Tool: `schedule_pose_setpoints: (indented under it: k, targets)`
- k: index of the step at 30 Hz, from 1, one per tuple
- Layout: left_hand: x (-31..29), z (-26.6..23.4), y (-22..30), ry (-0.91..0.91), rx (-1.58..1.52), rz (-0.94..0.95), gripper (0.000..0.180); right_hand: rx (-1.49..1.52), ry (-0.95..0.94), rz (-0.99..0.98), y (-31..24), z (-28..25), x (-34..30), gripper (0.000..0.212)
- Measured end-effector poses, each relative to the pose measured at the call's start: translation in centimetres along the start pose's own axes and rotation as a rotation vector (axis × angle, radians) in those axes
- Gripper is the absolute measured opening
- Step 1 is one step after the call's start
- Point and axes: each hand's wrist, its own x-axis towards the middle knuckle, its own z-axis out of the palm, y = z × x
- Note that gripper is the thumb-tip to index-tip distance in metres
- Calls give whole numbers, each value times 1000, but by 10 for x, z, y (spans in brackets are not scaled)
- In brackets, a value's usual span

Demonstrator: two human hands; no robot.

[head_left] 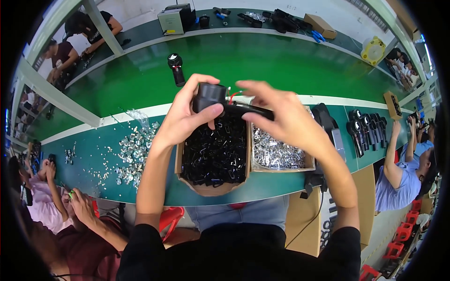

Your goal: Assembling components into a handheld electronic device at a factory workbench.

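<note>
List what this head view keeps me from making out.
All in the head view:
Black device, far side: hidden by its own body and the left hand.
Cardboard box, floor: buried under black pieces.
Silver pieces, single shapes: too small.
Co-worker in dark red: cut off by lens edge.

I find bright, largely even light over the dark green bench (80,171). Beyond its right end, a thin bluish-white light strip (428,54) glows. Past the far edge, the wide glossy green surface (225,61) carries a soft sheen; the small silver metal clips (276,150) glint. I note slight blur at the bare right hand (289,114). Fisheye distortion bows the bench's long edges; detail softens toward both ends.
</note>
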Motion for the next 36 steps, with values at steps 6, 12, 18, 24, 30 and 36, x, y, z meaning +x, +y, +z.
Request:
schedule_pose_setpoints:
  k: [6, 12, 18, 24, 30, 36]
  targets:
    - [-11, -22, -61, 112, 47, 115, 77, 28, -240, 481, 70, 23, -72, 26]
    - [-28, -22, -76, 179, 456, 231, 79, -126, -353, 328, 89, 63, -96, 24]
    - [-42, -26, -76, 255, 568, 194, 76, -36, -315, 296, 89, 54, -81, 18]
    - [-38, -24, -81, 321, 572, 202, 76, 196, -124, 447, 72, 26, -42, 14]
    - [-48, -31, -69, 325, 668, 272, 86, 393, 98, 127, 28, 42, 31, 18]
    - [-43, -23, -77, 259, 558, 378, 70, 43, 191, -256, 18, 72, 38, 22]
